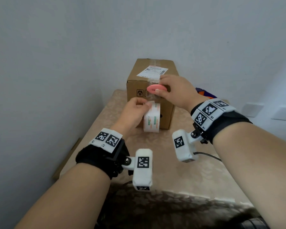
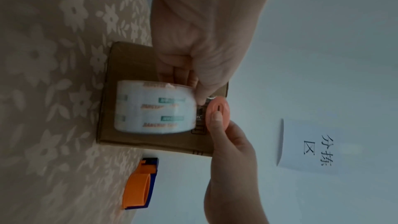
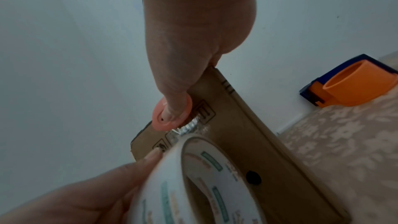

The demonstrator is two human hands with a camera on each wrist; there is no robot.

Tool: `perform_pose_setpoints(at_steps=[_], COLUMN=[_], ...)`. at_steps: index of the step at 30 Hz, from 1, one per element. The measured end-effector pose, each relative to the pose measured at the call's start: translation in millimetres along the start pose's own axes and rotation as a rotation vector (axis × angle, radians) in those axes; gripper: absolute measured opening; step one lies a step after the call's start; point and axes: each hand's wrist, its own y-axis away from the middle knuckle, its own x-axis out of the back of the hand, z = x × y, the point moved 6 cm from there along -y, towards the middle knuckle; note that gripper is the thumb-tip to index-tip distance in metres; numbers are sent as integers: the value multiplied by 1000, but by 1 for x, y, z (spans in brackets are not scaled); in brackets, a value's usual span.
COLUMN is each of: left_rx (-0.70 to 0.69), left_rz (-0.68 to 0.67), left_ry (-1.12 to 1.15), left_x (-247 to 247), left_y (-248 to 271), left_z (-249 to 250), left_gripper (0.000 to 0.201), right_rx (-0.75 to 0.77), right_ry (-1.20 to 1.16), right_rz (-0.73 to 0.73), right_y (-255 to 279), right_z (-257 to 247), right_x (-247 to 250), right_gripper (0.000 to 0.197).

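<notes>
A tabletop (image 1: 196, 171) covered in pale floral cloth carries a brown cardboard box (image 1: 168, 113), which stands upright close to the wall with a shipping label on its top face. An orange and blue tape dispenser (image 2: 138, 188) lies on the cloth to the box's right, well apart from both hands. A printed white tape roll (image 1: 151, 119) hangs on edge just in front of the box's front face, and it seems to sit slightly above the cloth, though the angle leaves this unclear. The left grip (image 1: 132, 113) pinches the roll at its top, thumb on the outer face and fingers curled inside. The right grip (image 1: 177, 91) is closed on a pink oval cutter (image 1: 153, 88), thumb pressed flat on it, high against the box front. A crumpled strip of clear tape (image 3: 189, 128) runs from the roll to the cutter's edge
</notes>
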Motion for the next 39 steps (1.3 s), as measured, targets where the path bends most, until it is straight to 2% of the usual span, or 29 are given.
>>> perform_pose_setpoints(at_steps=[6, 9, 12, 16, 20, 24, 32, 34, 39], left_rx=[-50, -30, 15, 29, 36, 33, 37, 57, 119], left_rz=[-2, 15, -21, -51, -25, 25, 9, 9, 19], left_ry=[-2, 19, 21, 25, 54, 65, 97, 106, 153], left_x=[-1, -2, -4, -3, -3, -6, -5, -6, -6], left_y=[7, 6, 6, 6, 6, 6, 9, 10, 13], left_z=[0, -4, -10, -11, -10, -11, -14, -14, -18], left_gripper=[21, 29, 25, 28, 23, 24, 30, 28, 13], right_rx=[-4, -31, -36, 79, 174, 79, 3, 7, 85], right_ry=[62, 86, 181, 164, 179, 262, 230, 234, 225], right_rz=[12, -9, -67, 89, 41, -60, -108, -116, 11], right_y=[3, 4, 6, 18, 25, 20, 14, 17, 27], right_z=[-2, -3, -3, -13, -25, -13, -7, -11, -26], right_x=[-2, -3, -5, 9, 3, -9, -11, -9, 9], right_gripper=[28, 25, 28, 30, 32, 46, 49, 45, 24])
